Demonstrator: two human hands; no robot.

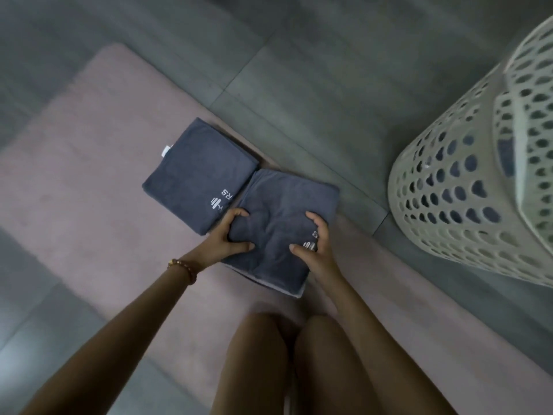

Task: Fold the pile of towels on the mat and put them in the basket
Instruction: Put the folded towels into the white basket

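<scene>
Two folded dark blue-grey towels lie side by side on the pink mat (89, 163). The far-left towel (194, 172) lies flat, with a white logo at its near corner and a small white tag at its left edge. The nearer towel (284, 214) is a folded stack. My left hand (227, 238) grips its left edge, thumb on top and fingers curled over the side. My right hand (314, 244) clasps its right near part, covering part of a white logo. The white perforated basket (466, 187) stands at the right, with dark fabric showing through its holes.
Grey tiled floor (299, 85) surrounds the mat and runs between the towels and the basket. My bare knees (287, 354) rest on the mat at the bottom. A beaded bracelet (184, 269) sits on my left wrist.
</scene>
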